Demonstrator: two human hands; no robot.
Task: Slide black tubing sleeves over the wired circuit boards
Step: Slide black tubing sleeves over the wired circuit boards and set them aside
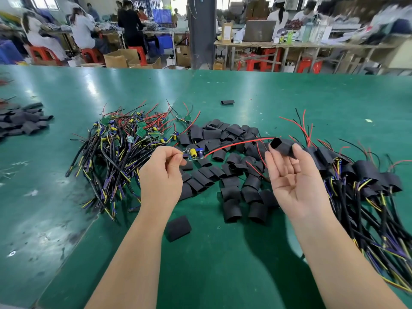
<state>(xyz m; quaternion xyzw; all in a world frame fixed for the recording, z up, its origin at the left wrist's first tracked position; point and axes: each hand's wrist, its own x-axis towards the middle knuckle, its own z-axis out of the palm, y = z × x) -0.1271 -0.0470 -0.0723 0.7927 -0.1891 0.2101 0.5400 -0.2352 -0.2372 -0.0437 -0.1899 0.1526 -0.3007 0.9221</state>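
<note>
My left hand [163, 172] pinches a small circuit board [194, 154] with a yellow capacitor, held above the green table. Its red and black wires [234, 144] arc rightwards to a black tubing sleeve [282, 146], which my right hand [294, 175] holds between thumb and fingertips with its open end facing left. The wire tips reach the sleeve's mouth; whether they are inside I cannot tell. Board and sleeve are about a hand's width apart.
Loose black sleeves [223, 175] lie heaped between my hands. Bare wired boards [124, 139] are piled at the left, sleeved ones [365, 177] at the right. More sleeves [22, 121] sit far left. One sleeve [178, 227] lies near me. People work at benches behind.
</note>
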